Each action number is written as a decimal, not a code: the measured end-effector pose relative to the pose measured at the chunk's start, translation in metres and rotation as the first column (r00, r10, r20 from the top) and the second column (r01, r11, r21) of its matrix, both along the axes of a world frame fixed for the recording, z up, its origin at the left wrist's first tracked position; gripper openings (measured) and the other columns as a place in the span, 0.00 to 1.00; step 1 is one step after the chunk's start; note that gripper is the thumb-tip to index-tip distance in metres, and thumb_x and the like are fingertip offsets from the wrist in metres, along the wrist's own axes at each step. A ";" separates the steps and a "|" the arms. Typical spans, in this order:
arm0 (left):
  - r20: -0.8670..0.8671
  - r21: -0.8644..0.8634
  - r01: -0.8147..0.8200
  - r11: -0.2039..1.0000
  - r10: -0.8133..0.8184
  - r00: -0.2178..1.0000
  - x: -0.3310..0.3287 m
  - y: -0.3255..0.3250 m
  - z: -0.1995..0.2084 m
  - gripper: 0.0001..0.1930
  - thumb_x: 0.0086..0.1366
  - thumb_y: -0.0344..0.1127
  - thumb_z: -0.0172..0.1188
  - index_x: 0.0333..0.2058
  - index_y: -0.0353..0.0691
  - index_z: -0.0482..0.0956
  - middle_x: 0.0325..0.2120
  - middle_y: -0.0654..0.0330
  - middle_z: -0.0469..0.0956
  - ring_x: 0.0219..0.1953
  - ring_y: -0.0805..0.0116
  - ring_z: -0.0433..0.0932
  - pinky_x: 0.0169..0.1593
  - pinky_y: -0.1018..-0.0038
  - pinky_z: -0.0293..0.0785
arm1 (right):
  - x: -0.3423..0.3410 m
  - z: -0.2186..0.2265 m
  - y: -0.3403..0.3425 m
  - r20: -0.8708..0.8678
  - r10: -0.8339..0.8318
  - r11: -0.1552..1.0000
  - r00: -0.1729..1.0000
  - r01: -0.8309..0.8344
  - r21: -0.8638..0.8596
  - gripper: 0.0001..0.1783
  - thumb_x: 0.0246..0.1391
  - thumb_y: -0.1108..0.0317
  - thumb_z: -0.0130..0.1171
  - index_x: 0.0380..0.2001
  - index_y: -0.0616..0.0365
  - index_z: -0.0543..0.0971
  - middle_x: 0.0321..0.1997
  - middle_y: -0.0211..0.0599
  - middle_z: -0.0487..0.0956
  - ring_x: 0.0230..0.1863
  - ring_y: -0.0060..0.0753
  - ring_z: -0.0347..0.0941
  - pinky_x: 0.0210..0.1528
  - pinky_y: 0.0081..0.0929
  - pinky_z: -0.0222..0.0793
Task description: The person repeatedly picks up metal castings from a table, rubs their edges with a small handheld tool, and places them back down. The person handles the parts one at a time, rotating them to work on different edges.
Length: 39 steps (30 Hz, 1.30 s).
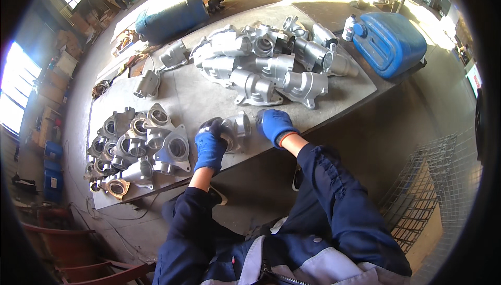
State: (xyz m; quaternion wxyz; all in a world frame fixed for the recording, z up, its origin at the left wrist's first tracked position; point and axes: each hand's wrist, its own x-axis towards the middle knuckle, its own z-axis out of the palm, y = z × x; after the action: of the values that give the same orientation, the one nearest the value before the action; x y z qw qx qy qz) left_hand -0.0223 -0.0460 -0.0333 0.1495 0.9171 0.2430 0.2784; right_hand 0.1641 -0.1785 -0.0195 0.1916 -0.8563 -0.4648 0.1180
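A silver metal casting (240, 130) with a round flange stands near the front edge of the metal-topped table (182, 94). My left hand (211, 145), in a blue glove with dark fingertips, is closed on the casting's left side; the fingertips are partly hidden. Just right of the casting, with a small gap between, is my right hand (276, 126), gloved the same way. Its fingers are curled together, and whatever they may hold is hidden. To the left stands a tight group of castings (136, 144) with their round openings up.
A heap of silver castings (271, 63) covers the table's far middle. Two more castings lie apart at the far left, one of them a short cylinder (147, 84). A blue jerrycan (390, 44) and a white bottle (349, 28) stand far right. A blue drum (172, 16) lies behind; wire mesh (422, 191) is lower right.
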 end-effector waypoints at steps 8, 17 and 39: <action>-0.014 0.081 -0.020 0.997 0.022 1.000 0.005 0.005 -0.010 0.20 0.41 0.28 0.65 0.37 0.41 0.77 0.32 0.50 0.78 0.35 0.45 0.77 0.39 0.58 0.74 | -0.005 -0.012 0.025 0.271 0.101 0.987 0.957 -0.062 -0.149 0.11 0.52 0.67 0.52 0.31 0.54 0.84 0.32 0.45 0.83 0.36 0.45 0.82 0.38 0.40 0.76; -0.096 0.047 -0.082 0.996 0.086 0.992 0.004 -0.005 -0.001 0.21 0.40 0.28 0.67 0.38 0.44 0.77 0.37 0.53 0.79 0.42 0.47 0.76 0.44 0.58 0.75 | -0.003 -0.017 0.022 0.296 0.046 0.993 0.954 -0.076 0.092 0.11 0.52 0.67 0.51 0.28 0.55 0.82 0.28 0.47 0.81 0.32 0.47 0.81 0.34 0.41 0.74; -0.208 0.105 -0.159 0.982 0.178 0.962 0.003 -0.003 -0.008 0.20 0.41 0.31 0.68 0.36 0.46 0.73 0.32 0.52 0.78 0.34 0.47 0.77 0.38 0.57 0.75 | -0.040 -0.019 -0.012 0.219 0.189 0.982 0.957 -0.178 -0.069 0.14 0.57 0.67 0.46 0.28 0.56 0.82 0.28 0.48 0.81 0.31 0.49 0.80 0.36 0.46 0.73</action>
State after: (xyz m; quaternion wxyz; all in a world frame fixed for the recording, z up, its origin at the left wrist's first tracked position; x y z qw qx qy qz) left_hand -0.0196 -0.0490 -0.0415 0.0575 0.9236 0.3227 0.1989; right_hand 0.1245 -0.1908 -0.0388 0.1052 -0.8217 -0.5581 0.0489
